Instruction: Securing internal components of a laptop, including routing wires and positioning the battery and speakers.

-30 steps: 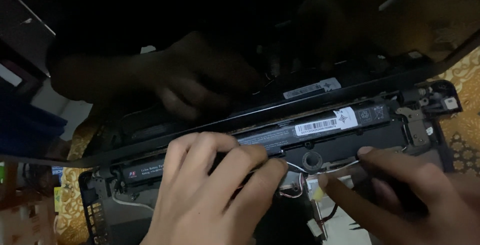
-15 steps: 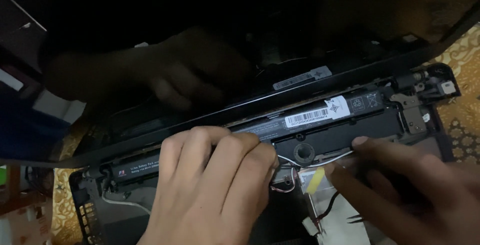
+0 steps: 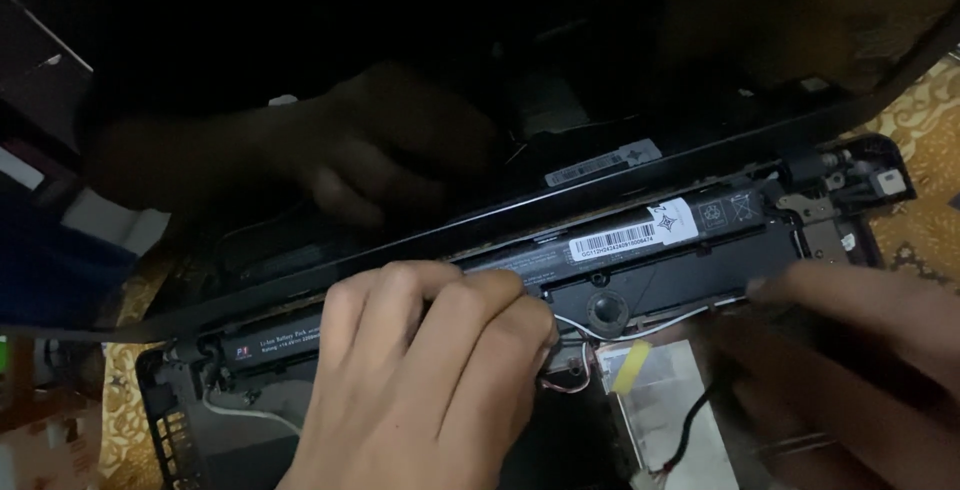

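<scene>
Black and long, the battery pack [image 3: 560,250] is lying across the opened laptop base [image 3: 180,420], its axis rising from lower left to upper right. The left hand [image 3: 430,380] is curling its fingertips onto the pack's middle, holding nothing, while the right hand [image 3: 860,350], blurred, is resting flat just below its right end.

From my remote seat this looks like a home rather than a repair shop. The opened laptop [image 3: 520,280] lies on a patterned gold-and-brown cloth [image 3: 925,140], like a bedspread or rug, not a bench. A blue box [image 3: 50,260] sits at the left. The light is dim.
</scene>
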